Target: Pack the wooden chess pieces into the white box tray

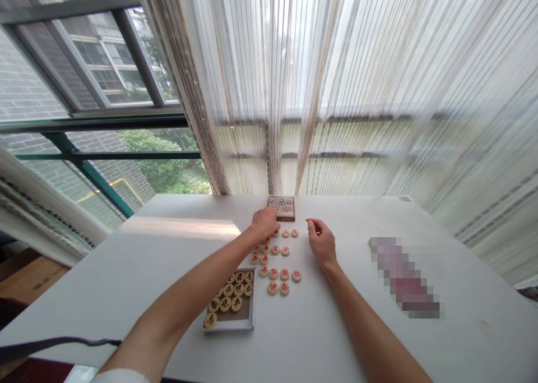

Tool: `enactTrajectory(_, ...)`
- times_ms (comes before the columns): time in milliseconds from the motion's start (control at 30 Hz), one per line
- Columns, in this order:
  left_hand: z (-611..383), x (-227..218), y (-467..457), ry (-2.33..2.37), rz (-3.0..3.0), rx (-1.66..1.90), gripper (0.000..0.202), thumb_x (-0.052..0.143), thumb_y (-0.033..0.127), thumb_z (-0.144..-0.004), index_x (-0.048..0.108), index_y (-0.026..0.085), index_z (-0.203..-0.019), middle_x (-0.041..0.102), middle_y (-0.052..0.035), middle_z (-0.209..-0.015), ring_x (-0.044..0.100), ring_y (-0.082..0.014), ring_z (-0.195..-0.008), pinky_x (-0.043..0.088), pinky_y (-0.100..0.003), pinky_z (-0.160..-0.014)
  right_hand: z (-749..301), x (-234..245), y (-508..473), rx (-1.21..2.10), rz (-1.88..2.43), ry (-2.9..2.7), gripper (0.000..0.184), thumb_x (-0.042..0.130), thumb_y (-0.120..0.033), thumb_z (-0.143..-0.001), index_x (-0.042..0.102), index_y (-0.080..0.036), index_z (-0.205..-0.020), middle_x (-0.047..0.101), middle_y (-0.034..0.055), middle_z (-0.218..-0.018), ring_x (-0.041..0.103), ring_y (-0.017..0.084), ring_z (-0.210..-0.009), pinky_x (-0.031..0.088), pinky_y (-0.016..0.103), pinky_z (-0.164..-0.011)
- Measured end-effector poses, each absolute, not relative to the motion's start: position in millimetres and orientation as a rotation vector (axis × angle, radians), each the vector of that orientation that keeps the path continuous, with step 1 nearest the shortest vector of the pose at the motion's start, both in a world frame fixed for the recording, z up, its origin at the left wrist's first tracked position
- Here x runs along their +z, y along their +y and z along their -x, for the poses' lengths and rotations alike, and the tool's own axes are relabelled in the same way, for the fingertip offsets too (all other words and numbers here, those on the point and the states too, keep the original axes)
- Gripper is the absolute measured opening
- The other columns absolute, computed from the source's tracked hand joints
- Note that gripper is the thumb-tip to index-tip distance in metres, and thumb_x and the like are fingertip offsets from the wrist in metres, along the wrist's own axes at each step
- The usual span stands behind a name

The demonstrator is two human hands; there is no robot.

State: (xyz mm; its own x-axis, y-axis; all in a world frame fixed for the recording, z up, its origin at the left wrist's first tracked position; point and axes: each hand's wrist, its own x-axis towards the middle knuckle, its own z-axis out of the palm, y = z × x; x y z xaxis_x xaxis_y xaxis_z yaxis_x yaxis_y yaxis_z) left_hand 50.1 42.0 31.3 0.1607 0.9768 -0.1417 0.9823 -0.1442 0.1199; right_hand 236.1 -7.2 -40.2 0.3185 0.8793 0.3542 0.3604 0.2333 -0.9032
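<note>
My left hand (264,224) reaches over the far end of a group of round wooden Chinese chess pieces, beside a small box lid (281,208). Its fingers are closed and pointed down at a Chinese chess piece (276,233), partly covered by the hand. Pieces with red characters, such as this one (284,274), lie face up in loose rows toward me. To the right of them my right hand (321,240) hovers or rests at the table, fingers loosely curled and apart, nothing visible in it. Under my left forearm sits a shallow box (254,310) of black-character pieces (226,304), partly hidden.
The white table (336,338) reaches to a striped sheer curtain (357,91) at the back. A blurred-out, pixelated long object (406,279) lies on the right. A dark strap (59,345) crosses the lower left, and a window (105,63) stands beyond.
</note>
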Motion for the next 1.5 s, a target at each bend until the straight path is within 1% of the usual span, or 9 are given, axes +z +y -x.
enactTrajectory(300, -32.6, 53.7, 43.3, 1.702, -2.236, 0.247, 0.030, 0.062, 0.033, -0.099, 0.062, 0.017, -0.125, 0.064, -0.0104, -0.127, 0.066, -0.0234, -0.107, 0.058, -0.044, -0.090, -232.5, -36.3, -11.4, 0.485, 1.336, -1.287, 0.041, 0.054, -0.051, -0.092, 0.073, -0.017, -0.105, 0.073, 0.0077, -0.084, 0.063, 0.020, -0.069, 0.052, 0.032, -0.068)
enactTrajectory(367, -22.0, 62.9, 37.1, 1.598, -2.231, 0.336, 0.024, 0.067, 0.032, -0.095, 0.067, 0.016, -0.113, 0.070, -0.0084, -0.114, 0.069, -0.0218, -0.100, 0.059, -0.040, -0.087, -230.5, -35.1, -12.7, 0.474, 1.322, -1.295, 0.040, 0.053, -0.049, -0.093, 0.073, -0.017, -0.106, 0.073, 0.0080, -0.087, 0.063, 0.020, -0.072, 0.052, 0.032, -0.070)
enactTrajectory(467, -1.7, 71.5, 23.5, 1.449, -2.186, 0.497, 0.018, 0.077, 0.030, -0.083, 0.073, 0.018, -0.095, 0.077, -0.0048, -0.097, 0.073, -0.0207, -0.091, 0.060, -0.029, -0.080, -229.4, -34.5, -13.0, 0.465, 1.313, -1.293, 0.039, 0.053, -0.048, -0.093, 0.072, -0.017, -0.107, 0.073, 0.0087, -0.091, 0.064, 0.021, -0.077, 0.053, 0.032, -0.072)
enactTrajectory(567, 24.1, 71.0, 10.9, 1.344, -2.088, 0.618, 0.022, 0.076, 0.032, -0.082, 0.074, 0.018, -0.099, 0.079, -0.0049, -0.096, 0.075, -0.0186, -0.087, 0.060, -0.025, -0.075, -230.4, -35.8, -11.4, 0.462, 1.329, -1.281, 0.040, 0.052, -0.048, -0.093, 0.072, -0.016, -0.107, 0.073, 0.0091, -0.090, 0.065, 0.021, -0.077, 0.053, 0.033, -0.071)
enactTrajectory(733, 64.5, 56.3, -6.0, 1.249, -1.882, 0.724, 0.038, 0.075, 0.042, -0.083, 0.074, 0.015, -0.109, 0.079, -0.0097, -0.093, 0.076, -0.0219, -0.084, 0.062, -0.026, -0.063, -231.9, -38.0, -9.9, 0.444, 1.350, -1.289, 0.041, 0.053, -0.050, -0.093, 0.073, -0.016, -0.106, 0.074, 0.0099, -0.090, 0.065, 0.022, -0.075, 0.053, 0.033, -0.069)
enactTrajectory(833, 74.1, 45.7, -19.9, 1.174, -1.801, 0.757, 0.041, 0.078, 0.044, -0.081, 0.074, 0.013, -0.109, 0.079, -0.0099, -0.089, 0.076, -0.0213, -0.081, 0.063, -0.028, -0.066, -229.6, -36.5, -12.4, 0.409, 1.338, -1.318, 0.039, 0.054, -0.049, -0.094, 0.072, -0.017, -0.105, 0.073, 0.0099, -0.090, 0.064, 0.022, -0.076, 0.053, 0.034, -0.069)
enactTrajectory(1100, 61.2, 17.6, -51.3, 0.981, -1.616, 0.880, 0.044, 0.086, 0.041, -0.075, 0.075, 0.014, -0.107, 0.079, -0.0098, -0.093, 0.076, -0.0201, -0.079, 0.064, -0.029, -0.070, -201.5, -18.4, -43.1, 0.375, 1.140, -1.581, 0.023, 0.056, -0.038, -0.096, 0.072, -0.024, -0.103, 0.069, 0.0067, -0.090, 0.061, 0.022, -0.078, 0.054, 0.038, -0.076)
enactTrajectory(1333, 57.3, 5.2, -67.3, 0.885, -1.494, 0.947, 0.046, 0.085, 0.041, -0.076, 0.074, 0.014, -0.112, 0.081, -0.0085, -0.083, 0.079, -0.0231, -0.077, 0.065, -0.029, -0.064, -168.1, 2.5, -83.2, 0.595, 0.914, -1.830, 0.017, 0.061, -0.032, -0.095, 0.073, -0.027, -0.107, 0.072, 0.0066, -0.098, 0.066, 0.022, -0.083, 0.056, 0.038, -0.079)
enactTrajectory(1500, 58.5, -2.0, -73.0, 0.873, -1.458, 1.008, 0.048, 0.085, 0.042, -0.077, 0.072, 0.014, -0.115, 0.081, -0.0080, -0.085, 0.079, -0.0254, -0.082, 0.067, -0.035, -0.073, -147.7, 15.1, -88.4, 0.846, 0.942, -1.793, 0.018, 0.058, -0.039, -0.099, 0.067, -0.025, -0.105, 0.073, 0.0057, -0.094, 0.070, 0.020, -0.079, 0.059, 0.033, -0.072)
